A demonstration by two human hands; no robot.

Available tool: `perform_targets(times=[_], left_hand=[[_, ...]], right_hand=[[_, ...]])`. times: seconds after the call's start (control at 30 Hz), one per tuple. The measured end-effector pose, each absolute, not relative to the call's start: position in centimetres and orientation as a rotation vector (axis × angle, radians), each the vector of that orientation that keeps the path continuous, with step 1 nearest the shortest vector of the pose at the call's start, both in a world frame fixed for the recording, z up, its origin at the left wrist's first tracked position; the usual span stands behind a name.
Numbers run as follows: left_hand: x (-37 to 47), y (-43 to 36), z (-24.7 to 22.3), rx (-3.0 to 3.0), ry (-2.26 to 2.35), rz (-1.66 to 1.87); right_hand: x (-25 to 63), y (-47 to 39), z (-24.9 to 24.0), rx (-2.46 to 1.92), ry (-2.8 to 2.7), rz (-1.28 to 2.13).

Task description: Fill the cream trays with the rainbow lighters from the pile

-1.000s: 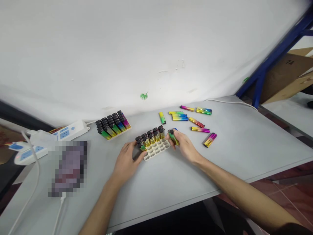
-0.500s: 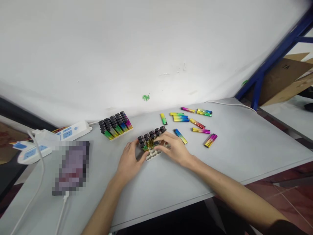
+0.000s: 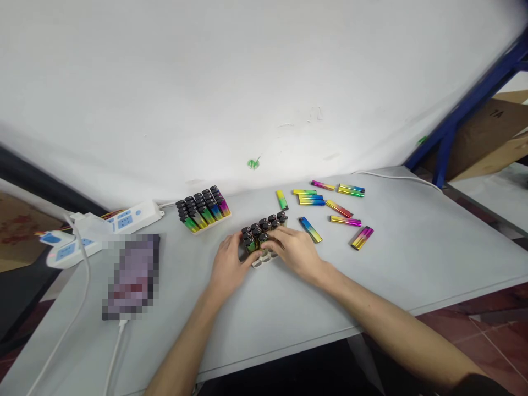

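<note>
A white tray with rounded slots stands mid-table, its back rows filled with upright black-topped lighters. My left hand is closed around the tray's left side, thumb at the front and fingers behind. Between thumb and fingers of my right hand is one lighter, standing upright in the front part of the tray beside a green one. Its lower end is partly hidden by the thumbs. Several bare slots show at the tray's front edge.
Left of my hands stands a second tray full of lighters. Loose colourful lighters lie to the right and back. A power strip, a blurred-out phone and its white cable are at the left. A white wall rises behind.
My right hand has moved its lighter slightly left and lower, into line beside the green lighter at the tray's front. My left hand keeps its hold. The whole view has shifted slightly.
</note>
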State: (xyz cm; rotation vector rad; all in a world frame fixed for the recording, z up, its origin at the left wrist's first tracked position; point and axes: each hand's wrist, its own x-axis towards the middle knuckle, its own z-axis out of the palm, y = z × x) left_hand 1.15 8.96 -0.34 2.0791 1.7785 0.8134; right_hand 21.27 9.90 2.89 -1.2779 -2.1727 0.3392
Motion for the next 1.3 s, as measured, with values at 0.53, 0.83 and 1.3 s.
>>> perform_targets(times=[0.53,0.83,1.3], left_hand=[[1.3,8.9,0.2,2.076,1.864,0.75],[-0.2,8.7,0.9,1.963,1.88,0.68],[-0.2,9.5,0.8,2.028,1.763,0.746]], right_hand=[[24.2,10.5,3.4,-1.395,-1.956,0.215],[33.4,15.5,4.1,-1.84,-1.759,0.093],[34.6,24.2,4.1,-1.916,-2.244,0.357]])
